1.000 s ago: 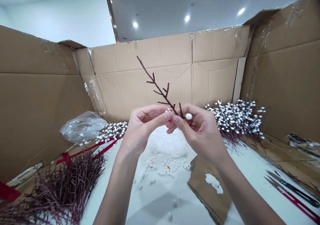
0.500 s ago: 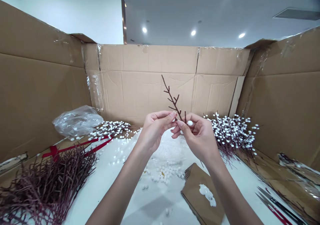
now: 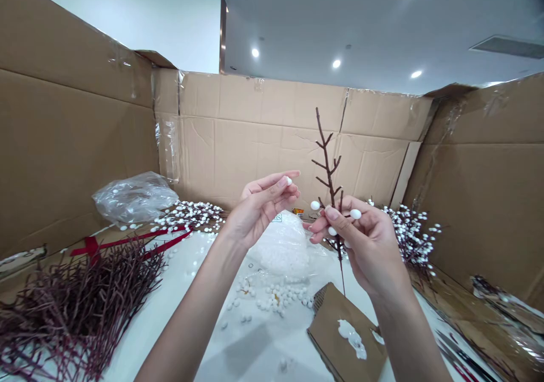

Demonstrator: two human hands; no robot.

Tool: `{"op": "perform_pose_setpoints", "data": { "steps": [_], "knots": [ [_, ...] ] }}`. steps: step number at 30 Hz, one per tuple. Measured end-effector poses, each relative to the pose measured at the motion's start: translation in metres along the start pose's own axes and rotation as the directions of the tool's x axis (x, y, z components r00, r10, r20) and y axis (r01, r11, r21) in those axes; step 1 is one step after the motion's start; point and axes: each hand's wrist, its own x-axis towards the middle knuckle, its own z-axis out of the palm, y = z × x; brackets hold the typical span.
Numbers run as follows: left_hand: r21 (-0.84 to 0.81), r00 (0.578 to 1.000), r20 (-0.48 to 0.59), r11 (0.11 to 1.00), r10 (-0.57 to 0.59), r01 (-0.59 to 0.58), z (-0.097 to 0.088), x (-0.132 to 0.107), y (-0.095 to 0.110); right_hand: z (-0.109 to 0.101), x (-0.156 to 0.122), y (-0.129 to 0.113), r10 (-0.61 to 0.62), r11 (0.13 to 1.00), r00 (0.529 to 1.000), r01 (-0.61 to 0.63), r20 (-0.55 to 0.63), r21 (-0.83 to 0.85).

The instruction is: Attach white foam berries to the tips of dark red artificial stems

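Note:
My right hand [image 3: 365,243] grips a dark red twig [image 3: 328,166] held upright, with a few white beads stuck on its lower stubs near my fingers. My left hand [image 3: 259,206] is a little to the left of the twig, apart from it. It pinches a small white bead [image 3: 288,180] between thumb and fingertips. Below both hands, loose white beads [image 3: 272,297] lie scattered on the white table [image 3: 238,348]. A clear bag of beads [image 3: 283,243] sits just behind them.
A pile of bare red twigs [image 3: 76,302] lies at the left. Finished beaded twigs lie at the back left [image 3: 191,215] and right [image 3: 414,234]. A cardboard scrap with white glue [image 3: 346,334] is in front. Cardboard walls [image 3: 263,132] surround the table. A plastic bag [image 3: 134,198] sits far left.
My hands have come apart. The right hand moved right and turned the twig upright; the left hand drew back left, holding a bead. The camera tilted upward a little.

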Motion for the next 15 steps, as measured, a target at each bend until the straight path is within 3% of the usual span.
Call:
{"op": "perform_pose_setpoints", "data": {
  "steps": [6,12,15],
  "knots": [
    [-0.115,0.985,0.169,0.993,-0.018,0.038,0.000,-0.008,0.007,-0.001,-0.005,-0.012,-0.001,0.999,1.000,0.000,0.008,0.032],
    [-0.096,0.989,0.144,0.995,-0.017,0.031,0.006,-0.010,0.007,-0.005,-0.006,-0.017,-0.003,0.999,1.000,0.003,-0.007,0.038],
    [0.046,0.998,0.059,0.999,-0.022,0.019,-0.008,-0.006,0.012,-0.011,-0.009,-0.024,-0.055,0.998,0.997,0.057,-0.050,0.038]
  ]
}}
